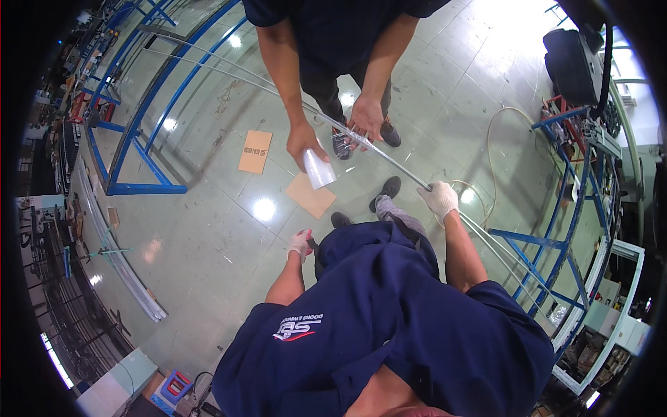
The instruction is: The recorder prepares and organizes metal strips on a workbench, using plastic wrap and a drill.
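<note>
Head view: we see slim, pale, straight bars [401, 167], long axis upper left to lower right, passing just beyond the glossy cylindrical film roll [319, 170] in a co-worker's hand [300, 144]. Right of the roll, our knit-gloved right hand [439, 199] clasps them; nearer us than the roll, our left hand [300, 243] curls, contents unclear.

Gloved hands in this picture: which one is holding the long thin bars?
The right hand, its fingers closed around the long thin bars; the left hand is away from them, beside the navy shirt.
</note>
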### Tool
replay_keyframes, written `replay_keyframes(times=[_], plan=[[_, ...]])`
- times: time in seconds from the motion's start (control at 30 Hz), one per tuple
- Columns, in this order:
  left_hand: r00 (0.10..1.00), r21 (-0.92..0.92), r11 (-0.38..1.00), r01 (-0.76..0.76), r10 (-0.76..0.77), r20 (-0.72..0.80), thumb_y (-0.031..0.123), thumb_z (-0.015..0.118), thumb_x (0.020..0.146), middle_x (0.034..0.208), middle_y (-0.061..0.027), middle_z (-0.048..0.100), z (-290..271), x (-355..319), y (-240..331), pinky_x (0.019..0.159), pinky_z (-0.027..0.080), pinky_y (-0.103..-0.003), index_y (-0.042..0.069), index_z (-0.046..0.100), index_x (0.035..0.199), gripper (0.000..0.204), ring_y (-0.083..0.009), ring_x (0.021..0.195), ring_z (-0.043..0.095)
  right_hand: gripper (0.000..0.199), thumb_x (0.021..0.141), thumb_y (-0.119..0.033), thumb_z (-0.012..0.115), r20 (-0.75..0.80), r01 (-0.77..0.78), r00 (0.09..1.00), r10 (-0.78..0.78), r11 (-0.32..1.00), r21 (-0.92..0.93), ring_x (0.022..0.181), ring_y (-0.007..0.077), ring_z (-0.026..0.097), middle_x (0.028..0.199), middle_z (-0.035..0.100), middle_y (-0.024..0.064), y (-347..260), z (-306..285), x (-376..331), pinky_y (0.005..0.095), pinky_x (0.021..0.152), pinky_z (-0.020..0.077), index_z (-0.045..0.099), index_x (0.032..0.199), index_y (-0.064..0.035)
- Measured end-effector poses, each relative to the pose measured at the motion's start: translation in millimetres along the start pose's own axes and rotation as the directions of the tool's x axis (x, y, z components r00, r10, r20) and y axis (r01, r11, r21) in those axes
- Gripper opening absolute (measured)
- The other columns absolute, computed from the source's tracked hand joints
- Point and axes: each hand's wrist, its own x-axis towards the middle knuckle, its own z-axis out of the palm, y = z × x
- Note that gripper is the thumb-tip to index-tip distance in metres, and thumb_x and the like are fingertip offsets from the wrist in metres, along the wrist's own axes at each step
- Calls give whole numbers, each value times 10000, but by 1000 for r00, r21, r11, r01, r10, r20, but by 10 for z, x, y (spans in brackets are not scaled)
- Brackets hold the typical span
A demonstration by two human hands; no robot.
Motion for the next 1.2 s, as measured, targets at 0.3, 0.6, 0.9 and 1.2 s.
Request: replay_keyframes(times=[0.3,0.6,0.9,1.2], plan=[[999,20,999,29,-30,32,475,739,925,1060,-41,677,-68,96,-185,727,561,-410,178,446,1543,746,-202,866,657,462,884,-522,684,-35,34,999,-32,998,52,931,374,745,926,764,199,-27,30,-119,451,854,581,817,1015,-99],[999,-48,999,10,-11,-32,420,718,916,919,11,662,100,-120,-7,783,528,-444,178,568,1434,592,-177,855,644,451,932,-545,629,28,20,999,-20,1000,0,983,352,744,996,777,170,0,-40,-184,450,897,580,817,1096,-169],[1000,-89,996,11,-10,12,431,687,951,827,59,616,15,126,-62,737,500,-417,215,569,1417,527,-136,753,581,456,905,-539,666,7,17,1000,-17,999,31,939,351,747,925,775,162,8,-9,-103,439,857,583,818,1049,-134],[998,27,998,55,-54,-18,470,691,950,1141,-56,709,22,-81,-89,786,532,-424,176,551,1444,592,-234,933,704,442,888,-525,678,-9,7,1000,-6,999,42,924,346,753,904,775,166,20,-41,-21,439,858,583,824,1044,-138]])
